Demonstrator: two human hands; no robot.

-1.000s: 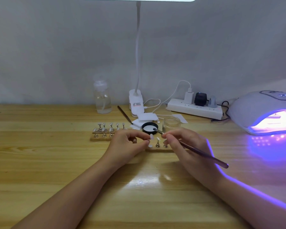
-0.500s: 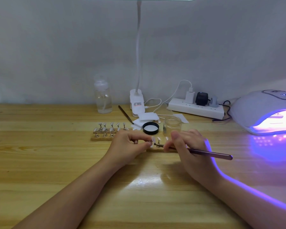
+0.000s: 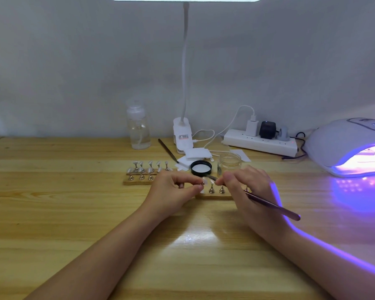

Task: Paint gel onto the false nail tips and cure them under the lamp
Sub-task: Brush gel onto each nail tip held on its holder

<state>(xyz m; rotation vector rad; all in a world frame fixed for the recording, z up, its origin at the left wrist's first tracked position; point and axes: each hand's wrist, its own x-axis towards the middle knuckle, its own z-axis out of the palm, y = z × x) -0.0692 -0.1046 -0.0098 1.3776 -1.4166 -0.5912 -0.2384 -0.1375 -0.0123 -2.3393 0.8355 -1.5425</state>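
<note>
My left hand (image 3: 173, 190) pinches a small metal stand carrying a pale false nail tip (image 3: 205, 181), lifted just above a wooden holder block (image 3: 217, 195). My right hand (image 3: 249, 187) grips a thin purple brush (image 3: 273, 206); its bristle end touches the tip. Two more metal stands remain on that block. A second wooden block (image 3: 136, 180) at the left holds several tips on stands. The open gel jar (image 3: 229, 161) and its black lid (image 3: 201, 167) sit just behind my hands. The white curing lamp (image 3: 346, 144) glows violet at the right.
A clear pump bottle (image 3: 138, 126), a clip desk lamp base (image 3: 182, 135), white wipes (image 3: 197, 153), a spare brush (image 3: 168, 150) and a power strip (image 3: 260, 143) with cables stand along the back of the wooden table (image 3: 74, 213).
The brush dipped lower across the nail tip half a second ago and now angles up again, its bristles back on the tip. My left hand keeps the stand raised.
</note>
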